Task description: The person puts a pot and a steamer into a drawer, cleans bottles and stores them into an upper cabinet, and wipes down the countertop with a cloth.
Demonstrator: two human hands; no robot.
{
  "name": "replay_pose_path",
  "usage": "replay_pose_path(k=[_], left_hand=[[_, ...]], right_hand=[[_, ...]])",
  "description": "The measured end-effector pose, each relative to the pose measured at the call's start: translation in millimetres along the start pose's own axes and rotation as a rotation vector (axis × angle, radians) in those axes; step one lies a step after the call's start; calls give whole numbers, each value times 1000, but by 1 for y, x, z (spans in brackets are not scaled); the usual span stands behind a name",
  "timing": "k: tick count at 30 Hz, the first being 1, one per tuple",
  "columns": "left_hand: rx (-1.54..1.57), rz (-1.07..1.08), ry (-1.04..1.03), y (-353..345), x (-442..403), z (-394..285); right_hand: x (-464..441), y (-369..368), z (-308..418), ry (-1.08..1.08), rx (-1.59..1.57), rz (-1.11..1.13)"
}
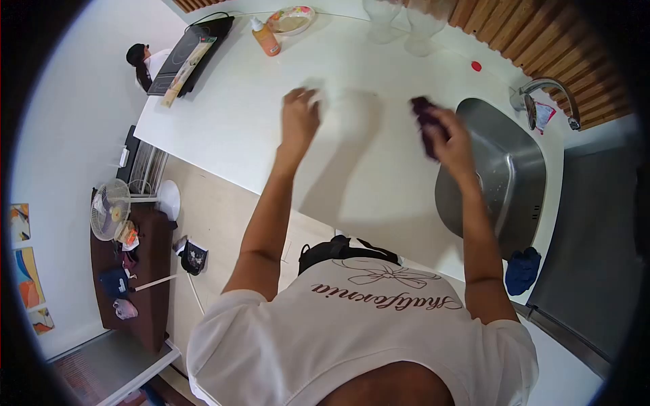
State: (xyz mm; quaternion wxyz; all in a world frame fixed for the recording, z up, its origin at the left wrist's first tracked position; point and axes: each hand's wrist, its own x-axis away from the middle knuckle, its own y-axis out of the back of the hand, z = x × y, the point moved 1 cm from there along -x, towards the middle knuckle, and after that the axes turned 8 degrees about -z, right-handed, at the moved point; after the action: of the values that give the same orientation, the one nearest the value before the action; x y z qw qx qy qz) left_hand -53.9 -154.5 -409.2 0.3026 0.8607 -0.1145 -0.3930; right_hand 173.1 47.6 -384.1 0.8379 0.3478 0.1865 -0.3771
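My right hand (449, 139) is closed around a dark purple cloth (424, 122), held over the white countertop (365, 74) just left of the steel sink (504, 162). Over the counter's middle is my left hand (301, 115), its fingers bent and blurred by motion. Whether anything small lies between the left fingers is too smeared to tell. Shadows of the arms fall on the counter between the hands.
At the back left are an induction cooker (183, 57), an orange bottle (266, 39) and a patterned bowl (291, 21). Clear glass vessels (420, 30) stand at the back. A faucet (552, 84) rises beside the sink. Another person (145, 64) is beyond the cooker.
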Motion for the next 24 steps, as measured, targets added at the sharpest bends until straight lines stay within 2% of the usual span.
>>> replay_pose_path(k=[1, 3, 4, 6, 7, 11, 14, 16, 17, 21, 23, 24], left_hand=[[-41, -14, 104, 14, 9, 19], [-117, -64, 165, 37, 20, 47], [-120, -75, 159, 45, 20, 52], [-100, -21, 270, 57, 21, 59], [-91, -30, 257, 60, 20, 60], [0, -58, 133, 47, 21, 55], [96, 7, 170, 39, 19, 36], [5, -12, 14, 29, 20, 35], [23, -3, 7, 25, 20, 31], [63, 57, -7, 24, 17, 15], [101, 84, 4, 26, 18, 17], [83, 83, 7, 27, 18, 21]], right_hand=[[15, -16, 11, 61, -39, 90], [46, -48, 47, 111, 40, 289], [62, -67, 51, 247, 72, 348], [88, -98, 67, 380, 93, 514], [93, -112, 70, 451, 122, 581], [85, -142, 60, 360, 167, 456], [57, -148, 35, 257, 368, 319], [31, -153, 4, 171, 490, 234], [16, -152, -13, 125, 540, 195], [-25, -102, -68, -219, 963, -7], [-19, -53, -97, -494, 1070, -70], [-2, -23, -139, -457, 1023, -209]])
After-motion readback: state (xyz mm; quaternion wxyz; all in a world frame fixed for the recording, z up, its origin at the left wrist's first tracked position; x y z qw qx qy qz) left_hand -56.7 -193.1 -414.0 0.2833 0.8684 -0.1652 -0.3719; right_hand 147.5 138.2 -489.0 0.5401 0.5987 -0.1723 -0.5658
